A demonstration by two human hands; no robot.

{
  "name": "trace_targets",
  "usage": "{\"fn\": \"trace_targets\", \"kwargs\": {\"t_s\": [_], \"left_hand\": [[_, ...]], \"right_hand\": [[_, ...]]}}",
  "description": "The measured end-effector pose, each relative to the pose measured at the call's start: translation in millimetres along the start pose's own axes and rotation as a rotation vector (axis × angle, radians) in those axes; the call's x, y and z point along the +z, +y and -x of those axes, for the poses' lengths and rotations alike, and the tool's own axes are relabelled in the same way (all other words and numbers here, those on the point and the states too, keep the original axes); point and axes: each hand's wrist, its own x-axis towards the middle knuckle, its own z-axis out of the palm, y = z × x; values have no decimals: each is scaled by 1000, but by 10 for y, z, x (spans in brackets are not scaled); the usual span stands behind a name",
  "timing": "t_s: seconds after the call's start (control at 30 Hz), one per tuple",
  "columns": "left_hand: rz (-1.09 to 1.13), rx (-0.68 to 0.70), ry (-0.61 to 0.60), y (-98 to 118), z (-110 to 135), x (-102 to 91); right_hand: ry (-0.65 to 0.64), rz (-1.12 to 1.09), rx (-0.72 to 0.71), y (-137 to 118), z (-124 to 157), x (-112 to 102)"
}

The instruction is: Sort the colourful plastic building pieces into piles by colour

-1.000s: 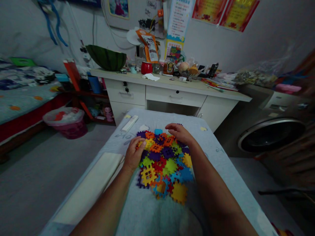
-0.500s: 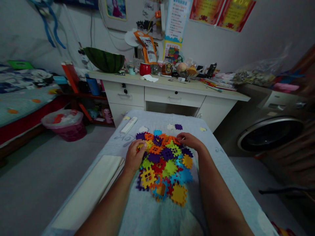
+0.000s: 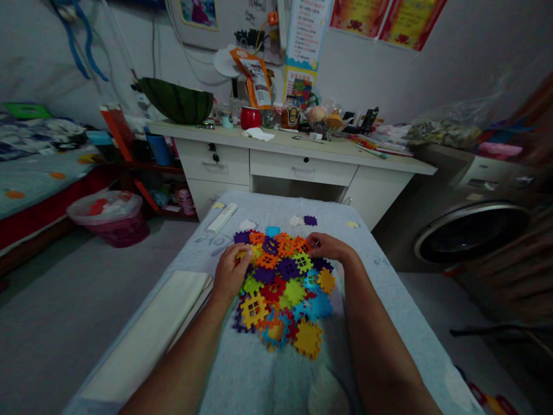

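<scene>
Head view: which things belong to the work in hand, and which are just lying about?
Belongs, apparently: heaped notched pieces; lone purple piece; left hand; right hand.

Lying about: white strip; cut watermelon; red pot; pink bin; washing machine.

Beyond the far edge of our table we see a white desk and pale wall (dimly lit); off the right edge, a washing machine; off the left, floor and bed.

Your left hand: half-curled; your right hand: curled, turned leftward; both bare forearms: extended forward.
</scene>
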Motion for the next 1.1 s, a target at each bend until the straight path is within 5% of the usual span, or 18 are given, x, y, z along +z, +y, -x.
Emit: {"fn": "trace_targets", "kwargs": {"t_s": [0.37,0.83,1.1], "left_hand": [[14,-18,9,23,10,-12],[21,-20,-18,63,5,-28],[17,-25,-24,47,4,-21]], "right_hand": [[-13,-352,-90,-135,37,41],[-139,-367,16,-220,172,-60],[-99,-297,10,-308,330,-228]]}}
